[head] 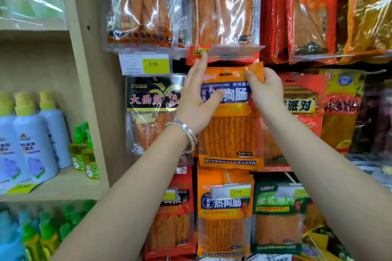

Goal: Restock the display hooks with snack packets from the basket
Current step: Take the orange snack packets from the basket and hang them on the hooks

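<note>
On my feed, an orange snack packet (229, 123) hangs in the middle row of the display wall, its top edge just beneath a clear tag holder (233, 50); I cannot tell whether a hook passes through its hang hole. The right hand (265, 89) pinches the packet's folded top right corner between thumb and curled fingers. The left hand (197, 99), a silver bracelet (188, 133) at the wrist, lies along the left edge, fingers straight and close together, thumb across the blue label. A matching packet (224, 214) hangs directly below, a black packet (152, 112) just left. A yellow 2.00 price tag (146, 63) sits above that. Blue lotion bottles (31, 140) stand on a wooden shelf (63, 188) at far left.
</note>
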Demonstrator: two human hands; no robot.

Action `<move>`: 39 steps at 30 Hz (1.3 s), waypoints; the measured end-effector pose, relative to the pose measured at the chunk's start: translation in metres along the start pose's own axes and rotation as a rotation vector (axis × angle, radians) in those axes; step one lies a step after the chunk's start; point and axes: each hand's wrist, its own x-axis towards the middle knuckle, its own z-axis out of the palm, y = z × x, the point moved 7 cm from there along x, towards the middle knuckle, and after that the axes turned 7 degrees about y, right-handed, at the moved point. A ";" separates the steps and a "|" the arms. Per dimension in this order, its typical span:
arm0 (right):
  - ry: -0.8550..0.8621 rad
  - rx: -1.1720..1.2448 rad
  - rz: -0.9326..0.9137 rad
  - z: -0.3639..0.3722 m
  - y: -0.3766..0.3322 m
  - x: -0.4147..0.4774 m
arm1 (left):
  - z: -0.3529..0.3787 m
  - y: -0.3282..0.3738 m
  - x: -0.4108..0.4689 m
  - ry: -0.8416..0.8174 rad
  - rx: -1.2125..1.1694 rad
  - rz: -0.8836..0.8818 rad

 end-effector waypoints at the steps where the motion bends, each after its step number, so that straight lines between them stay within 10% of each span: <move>1: 0.001 -0.010 0.003 0.001 0.005 0.000 | 0.000 -0.003 0.000 0.003 0.000 0.005; 8: 0.036 -0.110 -0.143 -0.005 0.027 -0.026 | 0.020 -0.038 -0.022 -0.050 0.101 -0.004; 17: -0.186 -0.939 -0.811 0.021 0.066 -0.091 | 0.063 -0.119 -0.076 -0.335 0.623 0.014; 29: -0.603 -1.275 -0.519 0.082 0.101 -0.047 | 0.082 -0.158 -0.039 -0.508 0.712 -0.228; 39: -0.536 -0.665 -0.067 0.039 0.060 -0.068 | 0.071 -0.125 -0.060 -0.520 0.448 -0.370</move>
